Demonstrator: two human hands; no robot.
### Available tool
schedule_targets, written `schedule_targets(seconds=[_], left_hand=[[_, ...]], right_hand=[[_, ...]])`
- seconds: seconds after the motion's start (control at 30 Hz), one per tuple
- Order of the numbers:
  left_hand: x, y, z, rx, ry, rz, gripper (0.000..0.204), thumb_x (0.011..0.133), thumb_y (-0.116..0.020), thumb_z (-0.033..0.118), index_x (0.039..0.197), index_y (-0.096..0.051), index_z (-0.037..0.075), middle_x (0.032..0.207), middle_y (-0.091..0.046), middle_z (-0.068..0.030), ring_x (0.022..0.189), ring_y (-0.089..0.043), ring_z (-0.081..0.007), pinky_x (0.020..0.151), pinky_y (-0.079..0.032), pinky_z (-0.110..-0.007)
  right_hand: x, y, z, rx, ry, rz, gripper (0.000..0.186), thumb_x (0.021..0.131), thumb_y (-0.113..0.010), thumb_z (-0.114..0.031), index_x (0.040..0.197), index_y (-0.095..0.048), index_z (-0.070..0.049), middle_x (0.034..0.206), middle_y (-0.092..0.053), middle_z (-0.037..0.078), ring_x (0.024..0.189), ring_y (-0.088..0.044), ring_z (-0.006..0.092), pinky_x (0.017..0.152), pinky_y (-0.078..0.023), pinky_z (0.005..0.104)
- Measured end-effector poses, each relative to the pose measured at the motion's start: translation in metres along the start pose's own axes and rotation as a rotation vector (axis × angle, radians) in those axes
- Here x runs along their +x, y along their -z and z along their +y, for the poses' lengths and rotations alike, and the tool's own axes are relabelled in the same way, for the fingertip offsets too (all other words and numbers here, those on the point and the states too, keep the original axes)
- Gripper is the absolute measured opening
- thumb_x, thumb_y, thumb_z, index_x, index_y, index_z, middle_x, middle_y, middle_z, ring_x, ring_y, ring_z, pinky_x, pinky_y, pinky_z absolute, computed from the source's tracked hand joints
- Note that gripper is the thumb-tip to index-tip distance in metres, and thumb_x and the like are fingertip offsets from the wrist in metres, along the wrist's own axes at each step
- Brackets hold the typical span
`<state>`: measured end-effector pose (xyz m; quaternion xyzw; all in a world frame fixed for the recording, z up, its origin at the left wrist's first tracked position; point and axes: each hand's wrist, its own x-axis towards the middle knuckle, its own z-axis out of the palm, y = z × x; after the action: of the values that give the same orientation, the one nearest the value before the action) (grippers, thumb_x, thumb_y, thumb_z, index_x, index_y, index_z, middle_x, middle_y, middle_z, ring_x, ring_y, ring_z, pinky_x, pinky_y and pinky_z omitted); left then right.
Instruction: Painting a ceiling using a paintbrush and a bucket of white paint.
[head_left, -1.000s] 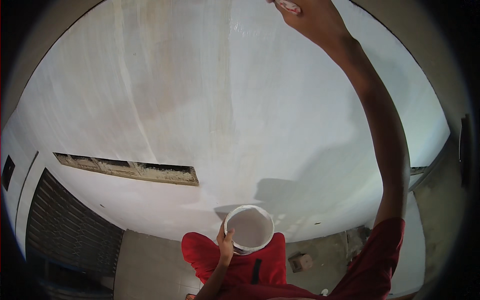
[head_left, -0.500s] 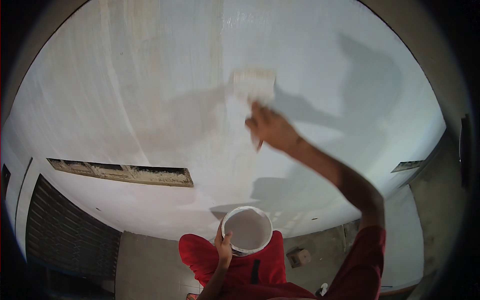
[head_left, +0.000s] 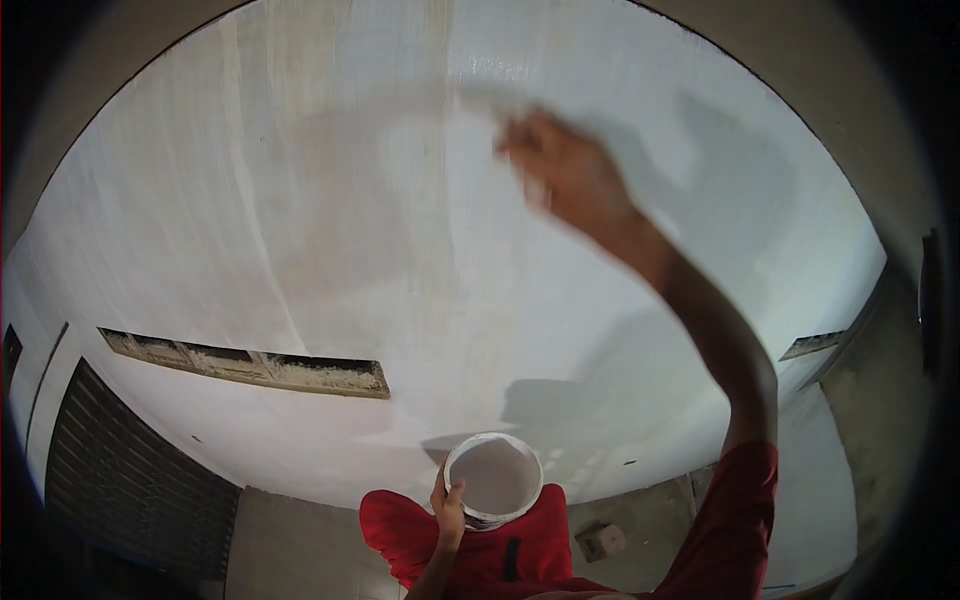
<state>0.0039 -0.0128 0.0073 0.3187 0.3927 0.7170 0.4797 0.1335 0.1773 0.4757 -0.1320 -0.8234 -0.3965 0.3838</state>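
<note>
My right hand (head_left: pixel 570 170) is raised against the wall (head_left: pixel 400 230), its fingers closed round the handle of a wide paintbrush (head_left: pixel 537 192). Motion smears the brush, and its pale head can barely be told from the wall. Low in front of me, my left hand (head_left: pixel 449 508) grips the left side of a round white bucket (head_left: pixel 538 500), thumb over the rim. Greyish-white paint (head_left: pixel 490 475) lies in it. The bucket rests over my red-clothed lap. Streaky whitish paint covers the wall, with yellowish-brown streaks on its left part.
A long recessed slot (head_left: pixel 245 365) with rough edges cuts the wall at left; a smaller opening (head_left: pixel 812 345) sits at right. A dark metal grille (head_left: pixel 130 470) stands at lower left. On the floor at right is a small brownish block-like object (head_left: pixel 604 541).
My right hand has moved up the wall with the paintbrush, and the brush head has become blurred. My left hand still holds the bucket; the whole view has shifted slightly.
</note>
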Motion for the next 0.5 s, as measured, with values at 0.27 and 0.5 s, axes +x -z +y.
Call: schedule_targets(seconds=[0.27, 0.5], left_hand=[[0.005, -0.003, -0.004, 0.053, -0.006, -0.004, 0.051, 0.089, -0.052, 0.002, 0.138, -0.045, -0.005, 0.131, -0.055, -0.0136, 0.119, -0.052, -0.0211, 0.104, -0.037, -0.032], [0.007, -0.005, 0.007, 0.062, 0.01, 0.007, 0.052, 0.088, -0.051, 0.005, 0.138, -0.045, -0.006, 0.132, -0.054, -0.0143, 0.122, -0.05, -0.0217, 0.105, -0.036, -0.032]], right_hand=[[0.1, -0.008, 0.048, -0.188, 0.098, -0.098, 0.014, 0.077, -0.065, -0.004, 0.091, -0.062, -0.003, 0.09, -0.061, 0.012, 0.078, -0.063, 0.0249, 0.07, -0.052, 0.0363], [-0.121, -0.134, -0.12, -0.142, 0.276, -0.487, 0.022, 0.082, -0.058, -0.021, 0.09, -0.062, -0.001, 0.109, -0.058, 0.033, 0.094, -0.065, 0.036, 0.068, -0.056, 0.0346]])
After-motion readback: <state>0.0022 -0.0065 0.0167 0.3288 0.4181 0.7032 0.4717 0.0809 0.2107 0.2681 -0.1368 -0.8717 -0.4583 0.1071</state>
